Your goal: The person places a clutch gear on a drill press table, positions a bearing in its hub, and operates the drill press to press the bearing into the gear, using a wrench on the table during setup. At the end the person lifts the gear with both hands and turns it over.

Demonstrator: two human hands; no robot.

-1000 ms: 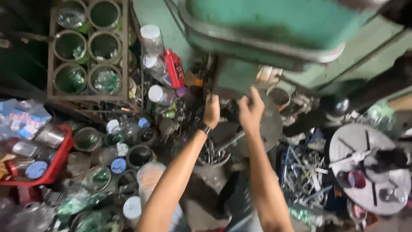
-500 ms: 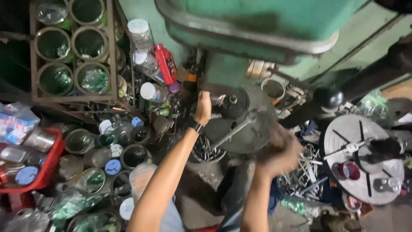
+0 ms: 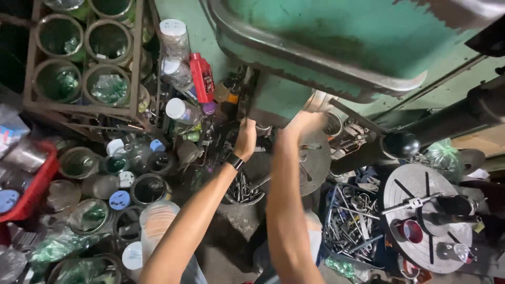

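Both arms reach forward under the big green machine (image 3: 336, 42). The left hand (image 3: 245, 138), with a dark band at the wrist, is curled into a closed grip against the dark underside of the machine's column, though what it clasps is hidden in shadow. The right hand (image 3: 305, 123) is raised just beside it, at the upper edge of the round grey metal table (image 3: 315, 163); it is blurred and seen from the back, so I cannot tell whether it is open or closed, or whether it grips anything. The round table sits between the two forearms and the column, directly below the green housing. Below the hands a small can of metal tools (image 3: 243, 189) stands on the floor. To the left, a red bottle (image 3: 202, 77) leans among clear plastic jars, and a wooden crate (image 3: 84, 58) holds round tins. A red basket (image 3: 31, 189) sits at the far left edge. To the right lie a heap of loose wrenches and bits (image 3: 352, 226) and a slotted round steel plate (image 3: 426, 215), near a black ball handle (image 3: 401, 143).
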